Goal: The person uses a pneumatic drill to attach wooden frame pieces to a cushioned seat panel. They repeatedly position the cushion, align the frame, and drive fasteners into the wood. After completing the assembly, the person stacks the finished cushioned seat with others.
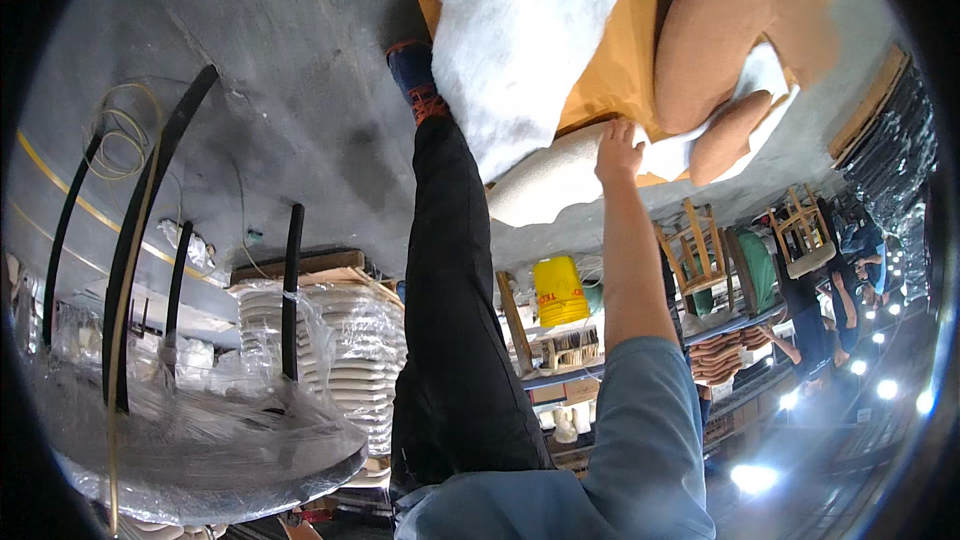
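My right hand [620,150] reaches out to a cream-coloured padded cushion [555,175], its fingers bent over the far edge near the right end. The cushion lies along the near side of an orange-brown sheet [612,65]. A piece of white batting [520,35] covers the left part of that sheet. Brown padded cushions [710,45] rest to the right of my hand, with more white material beneath them. My left hand does not show.
My leg ends in a dark shoe [410,70] with red laces beside the batting. At left stands an upturned plastic-wrapped round piece with black legs [165,200]. Wrapped pads [350,350] are stacked near it. A yellow bucket [562,292], wooden frames [698,250] and people are at right.
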A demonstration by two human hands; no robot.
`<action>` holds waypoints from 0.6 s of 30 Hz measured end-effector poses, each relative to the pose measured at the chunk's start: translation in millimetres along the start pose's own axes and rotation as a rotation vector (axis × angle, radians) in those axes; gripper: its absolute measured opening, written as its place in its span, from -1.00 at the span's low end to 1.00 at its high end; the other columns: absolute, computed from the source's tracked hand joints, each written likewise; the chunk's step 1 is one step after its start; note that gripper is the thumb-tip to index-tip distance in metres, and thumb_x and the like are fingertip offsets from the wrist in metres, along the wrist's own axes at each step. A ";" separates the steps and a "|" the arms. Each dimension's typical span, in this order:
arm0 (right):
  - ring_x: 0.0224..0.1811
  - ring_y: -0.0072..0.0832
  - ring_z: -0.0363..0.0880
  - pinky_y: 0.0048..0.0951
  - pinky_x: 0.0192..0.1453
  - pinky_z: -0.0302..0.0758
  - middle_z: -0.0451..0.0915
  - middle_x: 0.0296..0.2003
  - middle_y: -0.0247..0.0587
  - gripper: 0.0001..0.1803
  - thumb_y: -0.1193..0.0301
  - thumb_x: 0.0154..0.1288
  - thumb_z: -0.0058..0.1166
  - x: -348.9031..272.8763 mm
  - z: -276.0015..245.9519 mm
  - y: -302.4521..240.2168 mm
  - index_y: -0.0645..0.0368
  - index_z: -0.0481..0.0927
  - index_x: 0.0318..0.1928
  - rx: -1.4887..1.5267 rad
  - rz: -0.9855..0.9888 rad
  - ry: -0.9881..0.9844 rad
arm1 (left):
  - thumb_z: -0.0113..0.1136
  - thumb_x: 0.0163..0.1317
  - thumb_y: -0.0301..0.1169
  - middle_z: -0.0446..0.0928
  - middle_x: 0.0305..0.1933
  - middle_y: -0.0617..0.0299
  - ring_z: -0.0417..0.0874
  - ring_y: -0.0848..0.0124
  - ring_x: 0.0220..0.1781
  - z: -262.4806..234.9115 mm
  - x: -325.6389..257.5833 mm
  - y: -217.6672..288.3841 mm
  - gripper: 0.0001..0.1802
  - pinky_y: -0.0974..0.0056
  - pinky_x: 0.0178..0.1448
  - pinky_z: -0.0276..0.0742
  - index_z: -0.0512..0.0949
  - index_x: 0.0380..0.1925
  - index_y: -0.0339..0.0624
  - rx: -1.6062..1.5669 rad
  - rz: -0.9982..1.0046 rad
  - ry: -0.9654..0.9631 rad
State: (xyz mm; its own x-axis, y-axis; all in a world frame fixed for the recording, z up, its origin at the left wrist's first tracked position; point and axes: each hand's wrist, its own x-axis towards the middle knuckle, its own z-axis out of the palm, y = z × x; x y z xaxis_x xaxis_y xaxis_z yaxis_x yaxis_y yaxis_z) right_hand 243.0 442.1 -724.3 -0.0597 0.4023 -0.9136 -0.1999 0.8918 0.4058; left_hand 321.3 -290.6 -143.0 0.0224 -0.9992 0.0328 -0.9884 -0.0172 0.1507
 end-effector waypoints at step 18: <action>0.05 -0.17 0.79 -0.05 0.05 0.72 0.80 -0.01 -0.14 -0.56 0.05 0.12 0.42 -231.7 204.8 70.6 -0.04 0.83 -0.02 0.192 -0.293 -0.229 | -0.19 0.54 0.29 0.41 0.44 -0.03 0.53 0.09 0.31 14.1 31.7 -28.0 -0.18 -0.06 0.40 0.48 0.22 0.58 0.01 -0.403 -0.002 -0.112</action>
State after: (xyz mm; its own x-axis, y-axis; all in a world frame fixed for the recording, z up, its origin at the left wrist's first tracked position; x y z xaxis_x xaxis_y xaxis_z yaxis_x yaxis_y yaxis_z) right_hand 443.0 454.2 -478.3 0.1964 0.1417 -0.9702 0.0110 0.9891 0.1467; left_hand 347.6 -322.2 -160.1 -0.0141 -0.9973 -0.0719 -0.8503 -0.0259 0.5257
